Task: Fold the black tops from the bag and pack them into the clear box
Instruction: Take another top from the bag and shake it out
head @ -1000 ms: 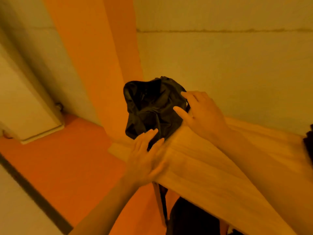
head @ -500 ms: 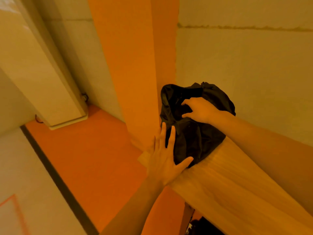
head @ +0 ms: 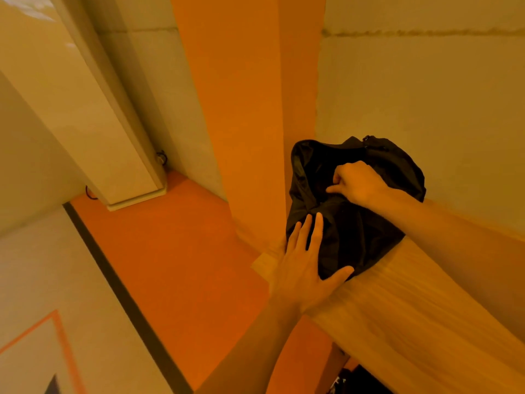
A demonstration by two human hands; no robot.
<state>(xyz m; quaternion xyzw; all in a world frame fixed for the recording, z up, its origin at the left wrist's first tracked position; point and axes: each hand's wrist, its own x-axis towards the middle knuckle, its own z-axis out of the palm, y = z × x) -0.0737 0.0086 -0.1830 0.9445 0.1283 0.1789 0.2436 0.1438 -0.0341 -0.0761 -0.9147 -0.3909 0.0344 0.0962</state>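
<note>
R hand: fingers curled, pinching black fabric at mouth of black bag. Top or lining, can't tell. L hand: flat, fingers straight, pressed on bag's side. Bag sits at corner of wooden table. Best: brace w/ L, draw fabric up slowly so bag won't slide off. No clear box in view.

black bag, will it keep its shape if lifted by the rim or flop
Probably floppy: the black bag is creased and slumped where the right hand grips its mouth. It could slip off, sitting at the table corner; the left hand presses flat on its side.
</note>
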